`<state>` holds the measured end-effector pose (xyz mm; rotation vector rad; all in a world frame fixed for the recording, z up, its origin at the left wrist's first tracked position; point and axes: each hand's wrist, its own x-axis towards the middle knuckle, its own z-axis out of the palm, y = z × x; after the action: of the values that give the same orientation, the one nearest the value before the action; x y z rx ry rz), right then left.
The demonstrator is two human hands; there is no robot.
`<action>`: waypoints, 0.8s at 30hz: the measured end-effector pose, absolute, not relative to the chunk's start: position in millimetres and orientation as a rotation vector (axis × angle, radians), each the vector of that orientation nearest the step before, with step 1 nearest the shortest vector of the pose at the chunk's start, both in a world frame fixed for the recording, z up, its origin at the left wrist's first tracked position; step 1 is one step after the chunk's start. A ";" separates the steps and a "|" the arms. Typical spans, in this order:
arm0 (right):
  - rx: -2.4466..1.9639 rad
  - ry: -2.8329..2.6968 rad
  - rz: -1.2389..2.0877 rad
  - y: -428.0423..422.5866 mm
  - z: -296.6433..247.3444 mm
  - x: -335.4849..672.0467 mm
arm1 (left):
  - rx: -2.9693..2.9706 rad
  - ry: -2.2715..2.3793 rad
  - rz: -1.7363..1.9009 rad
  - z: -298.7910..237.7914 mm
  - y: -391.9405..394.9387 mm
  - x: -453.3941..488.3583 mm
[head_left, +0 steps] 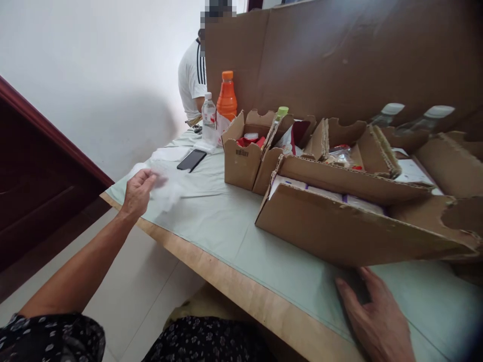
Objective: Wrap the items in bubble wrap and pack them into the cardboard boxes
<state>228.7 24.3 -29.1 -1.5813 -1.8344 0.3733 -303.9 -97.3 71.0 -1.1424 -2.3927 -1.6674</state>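
Note:
My left hand (139,193) is closed in a pinch over the table's left end. Between its fingertips hangs a thin, see-through white sheet (171,187), blurred, perhaps a plastic bag. Just beyond lies a black phone (191,160), beside more white crumpled material (171,153). My right hand (379,314) is at the near right of the table, with thumb and fingers apart and nothing seen in it. Its fingertips are close to the lower edge of a long cardboard box (350,229) holding white packs with purple edges (326,195); whether they touch it I cannot tell.
Several open cardboard boxes (243,163) with packaged goods stand behind the long box. A clear bottle (209,115) and an orange bottle (227,98) stand at the back left. A tall cardboard panel (339,60) rises behind. A person in a white shirt (190,75) is beyond it.

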 end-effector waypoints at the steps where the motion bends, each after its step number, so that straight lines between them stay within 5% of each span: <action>1: -1.553 -1.834 0.347 21.1 -25.2 227.9 | -1.174 -2.381 -1.777 74.0 -100.7 -289.1; 5: -1.381 -1.729 0.175 -7.6 3.8 217.8 | -1.347 -2.195 -2.399 88.6 -106.5 -223.9; 8: -1.123 -1.809 0.233 -37.0 35.4 196.6 | -1.673 -2.176 -2.520 99.7 -102.2 -174.2; 15: -0.881 -1.974 0.611 -53.4 83.3 136.5 | -2.712 -2.043 -1.941 104.1 -88.3 -79.5; 21: -1.054 -1.653 0.542 -40.4 86.3 169.1 | -2.946 -2.485 -1.056 68.4 -88.7 -85.8; 24: -1.178 -1.392 0.446 -31.7 86.4 204.6 | -2.976 -2.706 -0.944 54.1 -93.4 -112.0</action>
<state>204.6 -31.7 86.4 -1.1784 -1.3918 0.4465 -112.0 -93.4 54.1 -2.9764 -2.7056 -0.9438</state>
